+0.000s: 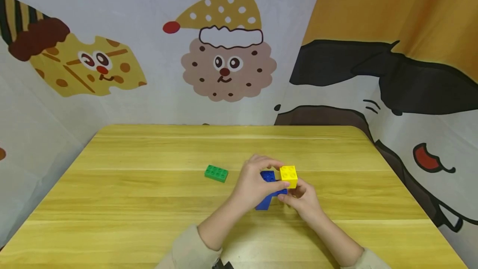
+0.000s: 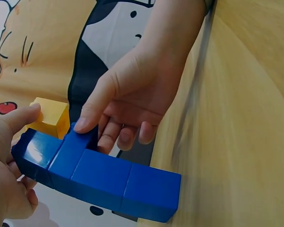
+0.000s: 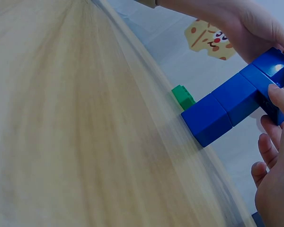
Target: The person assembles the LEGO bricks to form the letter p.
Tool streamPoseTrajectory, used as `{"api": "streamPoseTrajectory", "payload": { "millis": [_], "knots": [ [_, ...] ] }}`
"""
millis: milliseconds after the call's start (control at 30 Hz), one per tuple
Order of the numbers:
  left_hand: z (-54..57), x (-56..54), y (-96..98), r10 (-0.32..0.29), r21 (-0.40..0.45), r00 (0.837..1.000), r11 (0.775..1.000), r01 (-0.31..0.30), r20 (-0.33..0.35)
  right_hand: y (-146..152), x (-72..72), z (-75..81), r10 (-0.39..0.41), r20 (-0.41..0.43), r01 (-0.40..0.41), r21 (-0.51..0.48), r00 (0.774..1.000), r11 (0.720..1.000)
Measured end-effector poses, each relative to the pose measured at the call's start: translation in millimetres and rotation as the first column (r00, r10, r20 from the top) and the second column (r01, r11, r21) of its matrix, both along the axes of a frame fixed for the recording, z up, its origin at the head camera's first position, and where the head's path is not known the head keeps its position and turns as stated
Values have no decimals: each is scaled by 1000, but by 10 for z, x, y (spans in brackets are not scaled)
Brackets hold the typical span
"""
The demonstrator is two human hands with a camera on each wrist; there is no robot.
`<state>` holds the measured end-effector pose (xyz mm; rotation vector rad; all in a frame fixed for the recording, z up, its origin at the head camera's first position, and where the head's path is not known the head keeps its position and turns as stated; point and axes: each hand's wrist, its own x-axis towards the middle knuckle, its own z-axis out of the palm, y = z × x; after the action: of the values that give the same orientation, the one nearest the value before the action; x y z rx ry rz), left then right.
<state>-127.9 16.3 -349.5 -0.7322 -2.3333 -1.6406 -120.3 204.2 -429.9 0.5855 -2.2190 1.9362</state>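
Several blue toy bricks (image 2: 102, 176) are joined into an upright stack, its lower end at the tabletop in the right wrist view. Near the top, one blue brick (image 1: 281, 192) juts out sideways. My left hand (image 1: 249, 182) pinches a yellow brick (image 1: 288, 176) between thumb and forefinger, close over that jutting brick. With thumb and fingers, my right hand (image 1: 307, 201) grips the jutting brick from the right side. The left wrist view shows the right thumb (image 2: 87, 117) on its end and the yellow brick just beyond. Part of the stack is hidden behind my left hand in the head view.
A green brick (image 1: 216, 173) lies studs up on the wooden table (image 1: 149, 206), left of my hands. Behind the table hangs a cloth backdrop (image 1: 149, 109) with cartoon prints.
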Motion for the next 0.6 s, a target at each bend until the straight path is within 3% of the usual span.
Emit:
{"api": "streamPoseTrajectory", "payload": {
  "millis": [600],
  "knots": [
    [-82,-5,55,29,-48,999,998,-28,19,4,3,14,2,49,-1,-11,999,1000]
  ]
}}
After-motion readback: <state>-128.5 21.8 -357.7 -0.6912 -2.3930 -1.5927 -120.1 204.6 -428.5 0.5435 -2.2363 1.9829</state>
